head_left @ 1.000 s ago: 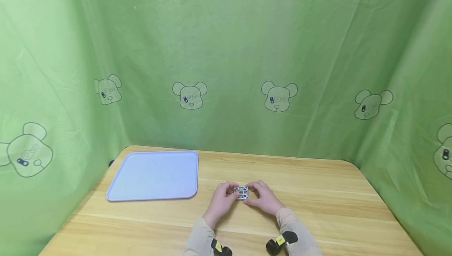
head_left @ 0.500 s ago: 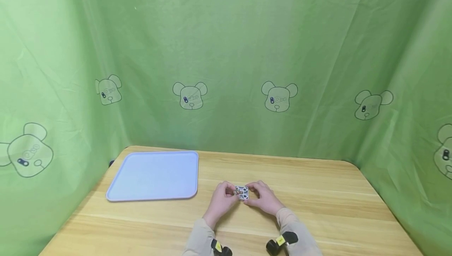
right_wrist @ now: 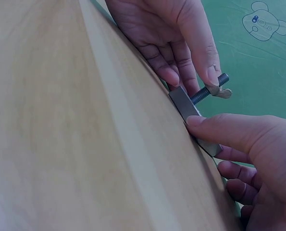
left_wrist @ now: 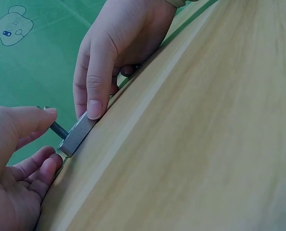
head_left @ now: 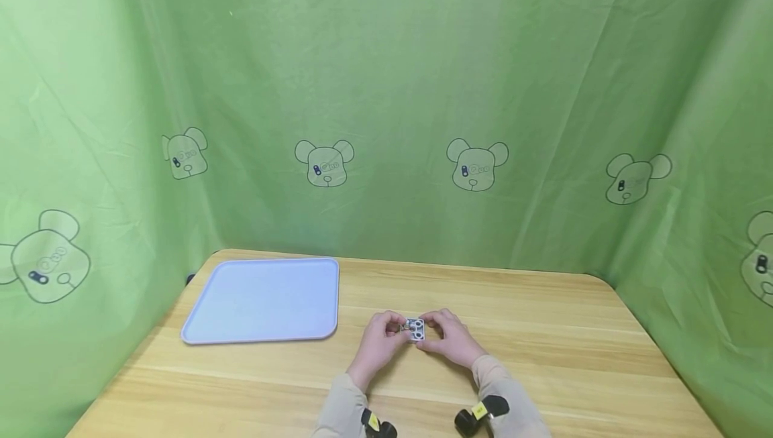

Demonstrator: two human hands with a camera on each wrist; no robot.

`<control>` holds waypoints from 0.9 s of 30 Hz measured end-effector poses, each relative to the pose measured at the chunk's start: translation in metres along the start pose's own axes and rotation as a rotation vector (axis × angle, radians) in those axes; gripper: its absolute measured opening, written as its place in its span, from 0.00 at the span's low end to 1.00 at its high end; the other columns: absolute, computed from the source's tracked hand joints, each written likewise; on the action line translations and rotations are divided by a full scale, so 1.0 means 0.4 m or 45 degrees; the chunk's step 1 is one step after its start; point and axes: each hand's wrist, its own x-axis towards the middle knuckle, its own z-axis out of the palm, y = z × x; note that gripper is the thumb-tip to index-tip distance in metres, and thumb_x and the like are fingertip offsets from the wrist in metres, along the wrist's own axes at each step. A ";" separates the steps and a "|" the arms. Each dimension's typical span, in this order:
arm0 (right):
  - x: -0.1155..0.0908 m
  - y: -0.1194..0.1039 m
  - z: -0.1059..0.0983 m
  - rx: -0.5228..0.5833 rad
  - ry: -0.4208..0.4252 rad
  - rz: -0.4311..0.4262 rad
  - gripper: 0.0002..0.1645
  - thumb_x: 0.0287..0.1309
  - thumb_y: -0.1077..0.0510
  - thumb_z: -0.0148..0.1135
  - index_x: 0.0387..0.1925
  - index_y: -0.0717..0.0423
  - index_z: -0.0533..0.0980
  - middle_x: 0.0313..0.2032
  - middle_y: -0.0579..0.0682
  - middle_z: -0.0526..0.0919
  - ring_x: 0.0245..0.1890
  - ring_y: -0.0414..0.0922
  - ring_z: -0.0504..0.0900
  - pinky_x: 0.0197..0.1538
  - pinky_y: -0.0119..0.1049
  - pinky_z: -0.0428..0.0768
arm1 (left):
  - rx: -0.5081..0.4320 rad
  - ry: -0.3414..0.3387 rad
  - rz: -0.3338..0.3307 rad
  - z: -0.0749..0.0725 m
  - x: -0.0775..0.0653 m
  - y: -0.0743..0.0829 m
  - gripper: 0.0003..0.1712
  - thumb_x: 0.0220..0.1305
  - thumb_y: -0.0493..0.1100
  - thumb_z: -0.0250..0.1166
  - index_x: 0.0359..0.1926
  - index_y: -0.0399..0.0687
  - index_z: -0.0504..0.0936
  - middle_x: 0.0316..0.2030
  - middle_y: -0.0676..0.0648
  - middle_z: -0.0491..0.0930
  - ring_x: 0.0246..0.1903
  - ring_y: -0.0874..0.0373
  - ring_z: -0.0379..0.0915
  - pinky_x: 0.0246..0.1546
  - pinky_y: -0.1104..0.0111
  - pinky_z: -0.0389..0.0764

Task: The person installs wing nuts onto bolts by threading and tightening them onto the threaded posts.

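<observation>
A small square metal block [head_left: 419,334] with ring-shaped openings lies on the wooden table between the two hands. From its left part a threaded bolt [right_wrist: 201,96] stands up, carrying what looks like a wing nut [right_wrist: 223,93] near its upper end. My left hand [head_left: 376,345] has thumb and forefinger at this nut, pinching it; the other fingers curl low beside the block. My right hand [head_left: 454,343] grips the block's right end, thumb on the near side and fingers behind. In the left wrist view the left thumb partly covers the nut.
A pale blue-lilac tray [head_left: 262,300] lies on the table's [head_left: 519,384] left side, beyond the left hand. Green curtains [head_left: 386,223] with bear-head prints enclose the back and both sides.
My left thumb and forefinger shift slightly around the nut, loosening their hold at half a second ago and closing in again now. The right hand and block stay in place.
</observation>
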 end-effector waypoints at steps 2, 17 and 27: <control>0.000 0.000 0.001 -0.002 0.001 0.001 0.32 0.42 0.47 0.76 0.51 0.53 0.78 0.40 0.47 0.75 0.39 0.41 0.69 0.44 0.33 0.69 | 0.013 0.000 0.007 -0.001 0.000 0.001 0.12 0.59 0.39 0.68 0.42 0.39 0.81 0.43 0.42 0.76 0.43 0.54 0.73 0.43 0.73 0.76; 0.000 -0.004 0.002 -0.010 0.000 0.022 0.32 0.42 0.47 0.76 0.51 0.53 0.78 0.40 0.46 0.75 0.40 0.42 0.70 0.46 0.38 0.69 | -0.026 0.017 -0.013 0.000 -0.002 0.006 0.16 0.60 0.37 0.65 0.49 0.38 0.78 0.45 0.40 0.77 0.42 0.57 0.73 0.44 0.69 0.78; 0.000 -0.002 0.003 -0.007 0.001 0.026 0.32 0.42 0.47 0.77 0.51 0.53 0.78 0.40 0.46 0.75 0.40 0.41 0.69 0.47 0.37 0.69 | -0.077 0.033 -0.033 0.002 -0.003 0.008 0.13 0.52 0.33 0.67 0.38 0.35 0.73 0.43 0.40 0.75 0.39 0.56 0.75 0.39 0.74 0.79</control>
